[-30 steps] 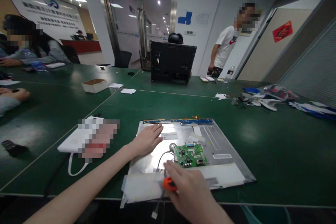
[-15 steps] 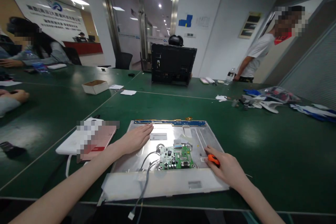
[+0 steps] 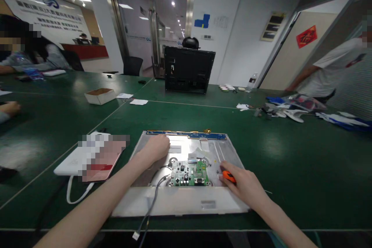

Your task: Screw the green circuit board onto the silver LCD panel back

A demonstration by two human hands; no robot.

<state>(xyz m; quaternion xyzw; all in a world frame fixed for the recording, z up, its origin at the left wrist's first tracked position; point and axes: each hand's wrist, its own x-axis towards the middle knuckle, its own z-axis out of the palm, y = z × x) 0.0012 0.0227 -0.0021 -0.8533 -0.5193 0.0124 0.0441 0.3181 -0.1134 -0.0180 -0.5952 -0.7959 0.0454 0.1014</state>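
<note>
A display panel (image 3: 180, 201) lies back side up on the green table, with a green circuit board (image 3: 190, 173) on its middle and a blue strip board (image 3: 186, 135) along its far edge. Grey cables (image 3: 154, 205) run from the circuit board over the near edge. My left hand (image 3: 158, 147) rests on the panel's upper left with its fingers curled in; whether something is in them is hidden. Wrapped in my right hand (image 3: 240, 182), at the panel's right side, is an orange-handled tool (image 3: 229, 176).
Left of the panel lie a white power bank (image 3: 68, 161) and a pink phone (image 3: 112, 159). Farther back are an open box (image 3: 100, 96) and an upright black monitor (image 3: 189, 69). Gloves and bags (image 3: 295, 104) lie at right. People are at both sides.
My left hand's fingers have curled in from lying flat. The person at the right has moved farther right. The whole view has shifted slightly.
</note>
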